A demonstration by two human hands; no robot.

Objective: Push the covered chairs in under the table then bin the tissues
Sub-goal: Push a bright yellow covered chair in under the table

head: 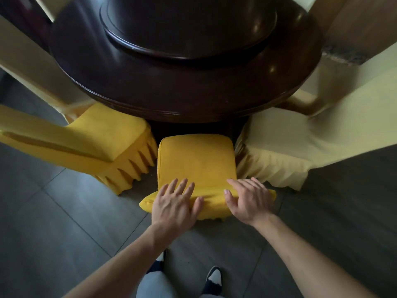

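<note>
I have my left grip (175, 197) and right grip (247, 198) spread flat, fingers apart, on the yellow chair's (196, 160) backrest top, clamping nothing, to shove it ahead under the bench (184, 91); no tissues in sight.

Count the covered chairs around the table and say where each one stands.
3 clearly in view: a yellow chair in the middle under both hands, another yellow chair at left, and a cream chair at right. More pale covers at the frame edges may be further chairs.
</note>
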